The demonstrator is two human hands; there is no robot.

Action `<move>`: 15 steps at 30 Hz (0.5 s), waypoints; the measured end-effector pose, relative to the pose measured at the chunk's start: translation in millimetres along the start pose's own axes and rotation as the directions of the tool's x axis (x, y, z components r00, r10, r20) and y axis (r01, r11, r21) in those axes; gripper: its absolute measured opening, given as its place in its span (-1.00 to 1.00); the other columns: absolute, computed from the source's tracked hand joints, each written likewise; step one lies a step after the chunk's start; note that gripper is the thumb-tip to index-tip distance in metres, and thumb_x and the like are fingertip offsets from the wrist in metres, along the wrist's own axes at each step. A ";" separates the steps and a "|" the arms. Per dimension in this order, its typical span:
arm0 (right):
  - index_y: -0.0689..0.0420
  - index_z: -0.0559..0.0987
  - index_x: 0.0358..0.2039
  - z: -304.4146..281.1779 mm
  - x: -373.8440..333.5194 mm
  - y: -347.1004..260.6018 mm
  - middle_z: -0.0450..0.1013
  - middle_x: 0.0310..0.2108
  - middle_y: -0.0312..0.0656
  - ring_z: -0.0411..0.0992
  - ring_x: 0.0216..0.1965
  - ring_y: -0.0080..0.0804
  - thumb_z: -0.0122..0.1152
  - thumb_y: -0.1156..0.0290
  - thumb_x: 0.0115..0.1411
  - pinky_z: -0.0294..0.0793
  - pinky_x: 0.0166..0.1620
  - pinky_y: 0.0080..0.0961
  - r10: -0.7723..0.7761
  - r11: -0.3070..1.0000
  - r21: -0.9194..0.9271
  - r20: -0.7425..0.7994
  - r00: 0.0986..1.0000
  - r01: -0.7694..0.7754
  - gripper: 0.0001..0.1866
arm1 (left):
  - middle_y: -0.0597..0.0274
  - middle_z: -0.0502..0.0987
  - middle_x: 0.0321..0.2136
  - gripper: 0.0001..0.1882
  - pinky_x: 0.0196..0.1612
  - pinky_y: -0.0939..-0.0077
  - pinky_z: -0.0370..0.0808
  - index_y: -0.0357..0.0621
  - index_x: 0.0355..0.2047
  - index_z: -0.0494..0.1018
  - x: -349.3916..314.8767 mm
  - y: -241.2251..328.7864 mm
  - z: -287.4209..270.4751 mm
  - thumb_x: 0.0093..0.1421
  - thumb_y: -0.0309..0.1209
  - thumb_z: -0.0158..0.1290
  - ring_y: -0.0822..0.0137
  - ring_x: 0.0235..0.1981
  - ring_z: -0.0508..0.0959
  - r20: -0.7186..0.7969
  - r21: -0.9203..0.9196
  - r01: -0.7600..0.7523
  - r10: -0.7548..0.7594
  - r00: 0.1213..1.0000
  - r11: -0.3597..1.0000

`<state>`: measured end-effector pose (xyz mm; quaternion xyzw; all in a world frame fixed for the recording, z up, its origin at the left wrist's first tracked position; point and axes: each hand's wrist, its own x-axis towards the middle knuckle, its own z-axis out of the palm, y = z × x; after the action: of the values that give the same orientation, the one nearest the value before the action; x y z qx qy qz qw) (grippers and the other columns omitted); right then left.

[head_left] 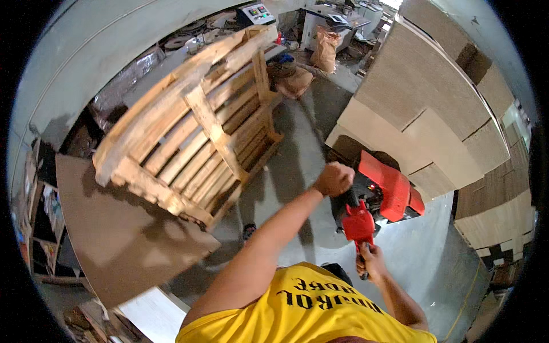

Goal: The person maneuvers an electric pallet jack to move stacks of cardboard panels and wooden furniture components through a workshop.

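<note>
A red electric pallet truck (394, 191) stands right of centre, in front of a tall stack of boards. Its handle has a red head (358, 224) with dark grips on both sides. My left hand (334, 179) is closed in a fist at the far end of the handle; the inner side of the fingers is hidden. Wrapped around the near grip is my right hand (372, 261), close to my body. Left of the truck, a wooden pallet (211, 123) leans on its edge, its slats and blocks facing me.
Brown board stacks (423, 86) rise on the right. A large brown sheet (126, 228) lies at the left, below the pallet. At the back are a control box (255, 14), a paper sack (326, 50) and a cluttered desk (326, 26). Grey floor (286, 188) runs between pallet and truck.
</note>
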<state>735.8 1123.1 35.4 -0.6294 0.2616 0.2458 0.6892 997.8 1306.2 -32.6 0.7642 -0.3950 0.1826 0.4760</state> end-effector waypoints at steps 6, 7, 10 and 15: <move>0.14 0.38 -0.35 25.9 -2.5 47.4 0.28 -0.72 -0.32 0.20 -0.80 -0.55 0.21 0.05 0.29 0.18 -0.72 -0.50 -0.119 0.987 -0.135 -0.252 0.961 0.087 -0.60 | 0.06 0.52 -0.58 -0.78 -0.29 0.11 0.45 -0.11 -0.59 0.45 -24.4 -7.8 -16.1 0.07 -0.27 -0.02 -0.03 -0.45 0.56 0.136 -0.159 -0.058 0.081 0.987 0.986; 0.16 0.40 -0.35 29.3 -2.9 51.8 0.30 -0.71 -0.31 0.21 -0.79 -0.56 0.21 0.07 0.29 0.19 -0.72 -0.50 -0.129 0.985 -0.146 -0.293 0.947 0.089 -0.61 | 0.07 0.51 -0.58 -0.79 -0.31 0.12 0.44 -0.13 -0.59 0.45 -25.0 -8.0 -18.7 0.07 -0.28 -0.01 -0.03 -0.45 0.55 0.125 -0.179 -0.079 0.103 0.987 0.981; 0.18 0.45 -0.40 39.2 -8.2 36.4 0.34 -0.71 -0.30 0.24 -0.78 -0.59 0.20 0.13 0.30 0.20 -0.70 -0.53 -0.116 0.977 -0.201 -0.240 0.964 0.068 -0.65 | 0.08 0.49 -0.58 -0.80 -0.31 0.12 0.44 -0.13 -0.59 0.43 -25.3 -14.8 -23.7 0.07 -0.29 -0.01 -0.02 -0.46 0.54 0.102 -0.237 -0.109 0.136 0.985 0.965; 0.14 0.39 -0.53 46.3 -2.5 30.2 0.28 -0.75 -0.33 0.23 -0.78 -0.57 0.24 -0.06 0.24 0.22 -0.70 -0.53 -0.179 0.955 -0.277 -0.267 0.947 0.102 -0.49 | 0.05 0.43 -0.58 -0.79 -0.33 0.07 0.41 -0.14 -0.58 0.36 -21.1 -26.5 -24.2 0.10 -0.30 -0.04 -0.05 -0.45 0.51 0.174 -0.245 -0.109 0.154 0.973 0.963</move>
<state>716.2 1171.7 18.0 -0.7604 0.2790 0.1332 0.5711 1007.7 1342.6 -50.2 0.6888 -0.5079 0.0918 0.5091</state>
